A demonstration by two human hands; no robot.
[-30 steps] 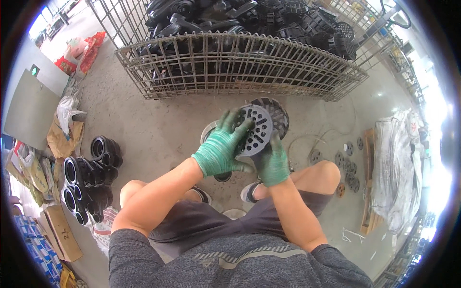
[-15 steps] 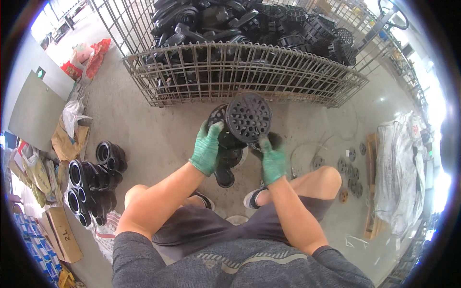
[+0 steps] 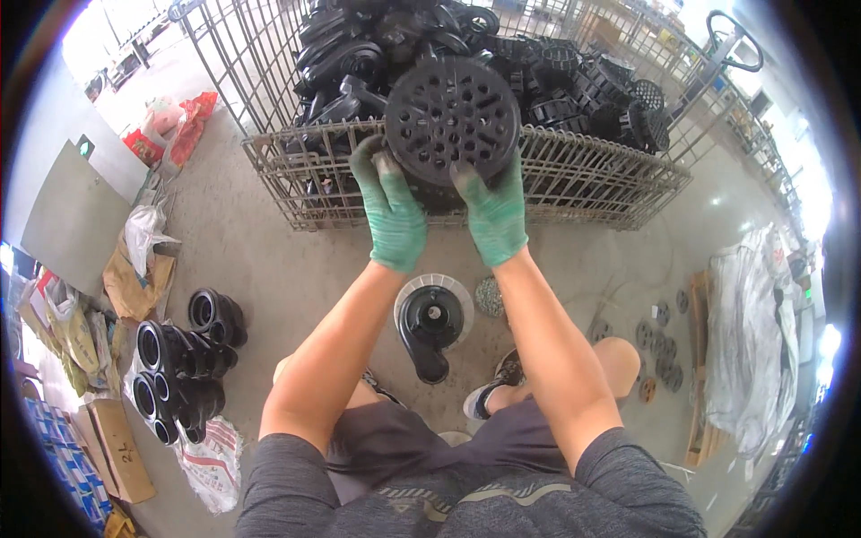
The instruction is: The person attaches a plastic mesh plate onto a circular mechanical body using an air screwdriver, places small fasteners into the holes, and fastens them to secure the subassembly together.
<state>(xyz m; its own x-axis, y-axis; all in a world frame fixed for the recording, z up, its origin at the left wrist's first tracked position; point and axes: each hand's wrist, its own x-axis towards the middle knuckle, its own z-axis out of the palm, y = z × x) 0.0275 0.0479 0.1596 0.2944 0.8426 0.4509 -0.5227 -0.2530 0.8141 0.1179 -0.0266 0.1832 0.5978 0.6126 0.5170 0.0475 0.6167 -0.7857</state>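
Note:
A round black strainer cover [image 3: 454,121] with many holes is held up in front of the wire cage. My right hand [image 3: 496,211], in a green glove, grips its lower right edge, thumb on the perforated face. My gloved left hand [image 3: 393,211] is closed at its lower left edge; some fingertips are hidden behind the disc. Below and nearer my body, a black pump casing [image 3: 434,316] with a curved outlet sits on a pale round base [image 3: 463,300]. A small container of tiny metal parts [image 3: 490,296] stands to the right of that base.
The wire cage [image 3: 610,179] ahead holds heaped black casings [image 3: 359,63] and ribbed strainers [image 3: 596,90]. More black casings [image 3: 184,345] stand at left. Small discs [image 3: 664,345] lie on the floor at right, beside a pallet [image 3: 698,359] with white sacks [image 3: 753,332].
Both hands have moved forward and up with the strainer cover, from above the floor to the cage's near side. The casing on the base now shows fully.

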